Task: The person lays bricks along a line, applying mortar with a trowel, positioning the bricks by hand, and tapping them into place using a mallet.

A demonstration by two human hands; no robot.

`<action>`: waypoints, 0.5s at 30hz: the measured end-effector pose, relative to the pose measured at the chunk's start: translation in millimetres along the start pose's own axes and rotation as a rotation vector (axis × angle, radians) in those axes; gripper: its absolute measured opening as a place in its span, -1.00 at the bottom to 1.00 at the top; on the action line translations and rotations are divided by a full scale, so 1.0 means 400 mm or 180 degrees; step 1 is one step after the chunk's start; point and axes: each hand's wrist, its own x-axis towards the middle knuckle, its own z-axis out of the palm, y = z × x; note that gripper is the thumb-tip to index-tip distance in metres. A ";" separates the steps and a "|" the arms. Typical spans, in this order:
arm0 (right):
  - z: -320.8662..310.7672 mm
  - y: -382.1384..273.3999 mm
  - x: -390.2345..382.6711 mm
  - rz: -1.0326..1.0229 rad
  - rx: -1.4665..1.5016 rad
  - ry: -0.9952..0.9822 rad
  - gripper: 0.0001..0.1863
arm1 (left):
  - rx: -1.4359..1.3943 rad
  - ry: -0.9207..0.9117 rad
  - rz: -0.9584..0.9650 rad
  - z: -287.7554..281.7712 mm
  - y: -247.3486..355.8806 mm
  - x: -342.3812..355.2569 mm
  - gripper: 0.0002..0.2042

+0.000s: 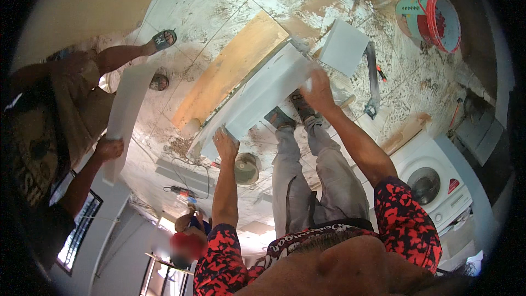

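Observation:
A long pale grey tile strip [268, 96] lies slantwise in front of me, over another long pale piece [205, 140]. My left hand [226, 145] is closed on the strip's near left end, fingers bent over its edge. My right hand [319, 92] grips the far right end, where hand and strip are slightly blurred. Just beyond runs a long yellowish board [233, 68] on the floor. A square pale grey tile [344, 47] lies past my right hand.
At left a co-worker's hand [109, 148] holds another pale strip [129, 109]. A red-rimmed bucket [442, 24] stands far right, a washing machine [438, 183] near right. A dark long tool [373, 77], a round basin [246, 168] and a corded power tool [179, 191] lie about. Another person sits behind.

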 end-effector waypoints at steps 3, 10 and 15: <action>0.015 0.133 0.021 0.1124 0.0523 0.0339 -0.27 | 0.0005 -0.0068 0.0141 -0.002 0.015 0.015 -0.11; 0.065 0.161 0.054 0.1522 0.1065 -0.0557 -0.25 | -0.0054 -0.0412 0.0151 -0.029 0.016 0.019 -0.16; 0.060 0.159 0.062 0.1269 0.0949 -0.0382 -0.26 | -0.0067 -0.0082 0.0351 -0.015 0.008 0.013 -0.21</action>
